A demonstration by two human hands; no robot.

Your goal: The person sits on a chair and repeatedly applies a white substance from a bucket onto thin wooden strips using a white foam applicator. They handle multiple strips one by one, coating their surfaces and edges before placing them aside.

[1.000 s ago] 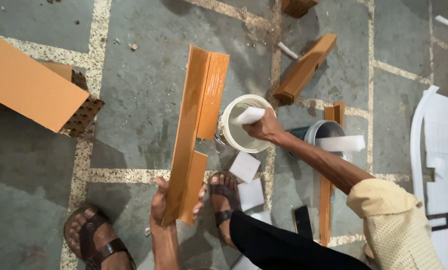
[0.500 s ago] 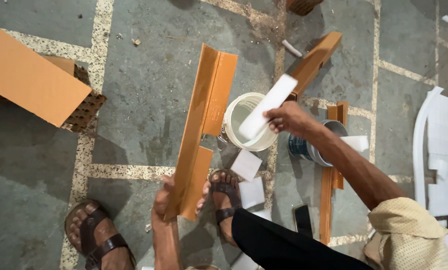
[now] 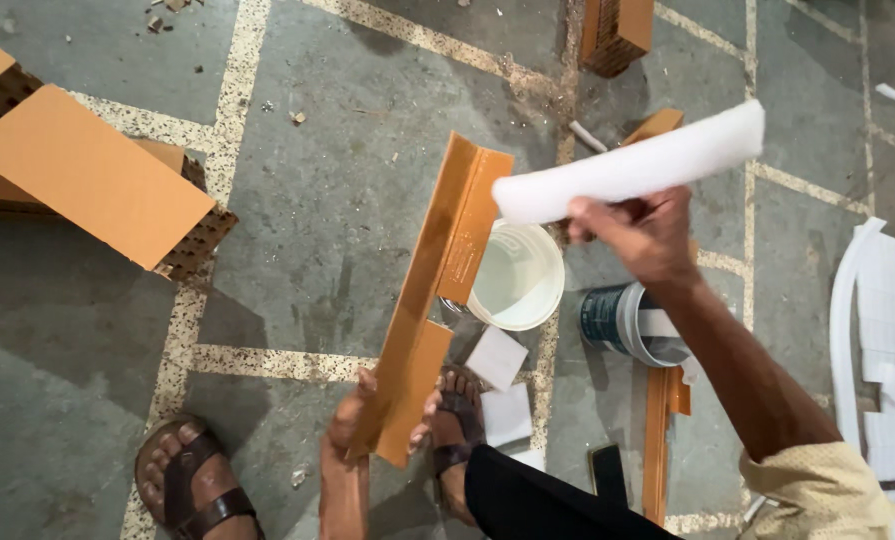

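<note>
While the left hand (image 3: 353, 430) clamps the stiff orange angled strip (image 3: 438, 290) at its lower end, right hand (image 3: 638, 235) fingers pinch a light, floppy-looking white foam strip (image 3: 633, 165) mid-length above the white bucket (image 3: 518, 275).

Two round containers are seen on the floor near the middle. A white tub (image 3: 517, 277) is standing open, just right of the long orange piece, with pale liquid inside. To its right, well apart from it, a smaller can (image 3: 623, 322) is placed; its side is covered by a dark teal label, and its top is partly hidden by an arm. No signs or screens are seen.
</note>
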